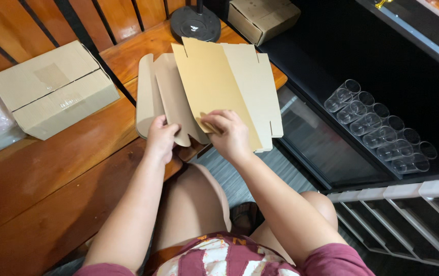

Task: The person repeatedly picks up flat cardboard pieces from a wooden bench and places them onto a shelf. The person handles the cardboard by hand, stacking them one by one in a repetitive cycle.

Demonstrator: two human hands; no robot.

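Flat cardboard box blank (pixel 214 87) lies at the front edge of the wooden tabletop (pixel 40 174), partly overhanging it. Left hand (pixel 161 137) pinches the blank's lower left flap, right hand (pixel 229 134) is closed on the folded-up middle panel at its lower edge. Taped cardboard box (pixel 55 89) sits at the tabletop's left side, black round base (pixel 196 22) near the far edge, clear plastic cups (pixel 380 128) on the dark shelf to the right.

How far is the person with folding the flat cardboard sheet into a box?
Early stage. Done: one closed cardboard box sits on the wooden table, another box at the far end. In hand: the left hand and right hand hold the near edge of a flat cardboard sheet. Left: its panels and flaps all lie unfolded.
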